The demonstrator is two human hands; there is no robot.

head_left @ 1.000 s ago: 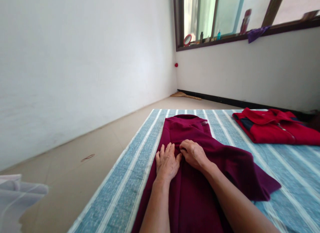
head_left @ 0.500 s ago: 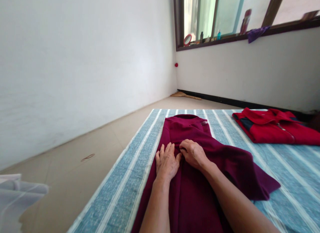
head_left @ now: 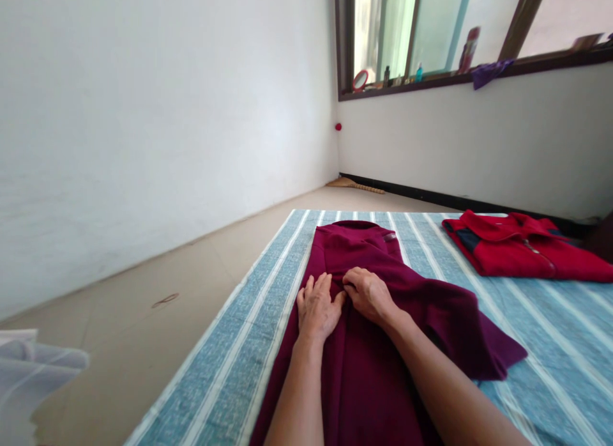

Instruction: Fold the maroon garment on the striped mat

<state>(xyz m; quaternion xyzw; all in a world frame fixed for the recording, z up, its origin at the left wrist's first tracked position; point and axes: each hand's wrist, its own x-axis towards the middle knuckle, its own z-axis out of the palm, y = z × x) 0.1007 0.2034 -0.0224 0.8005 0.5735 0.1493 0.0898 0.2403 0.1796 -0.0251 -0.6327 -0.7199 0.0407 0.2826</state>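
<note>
Right hand [head_left: 368, 296] can pass over the blue striped cotton mat [head_left: 550, 363] toward the folded red zip jacket [head_left: 522, 254], but the maroon fleece sleeve [head_left: 460, 324] sprawls across that path.

Head-worn view, angled down at the hands [head_left: 317, 308]

Maroon fleece top [head_left: 357, 382]: solid colour, no pattern, lying along the middle of the mat [head_left: 550, 356]. Mat is mottled teal-blue with white lengthwise stripes. Bright red jacket [head_left: 522, 257] near the mat's far right corner, navy panel [head_left: 468, 239] at its left side. Off the mat's left edge: beige floor [head_left: 143, 318] and a pale grey-white cloth [head_left: 29, 376] with faint stripes. White walls [head_left: 143, 114], black skirting [head_left: 454, 203]. Dark brown window frame [head_left: 517, 66], purple cloth [head_left: 488, 73] on it. Small red ball [head_left: 338, 126] on the wall.
</note>
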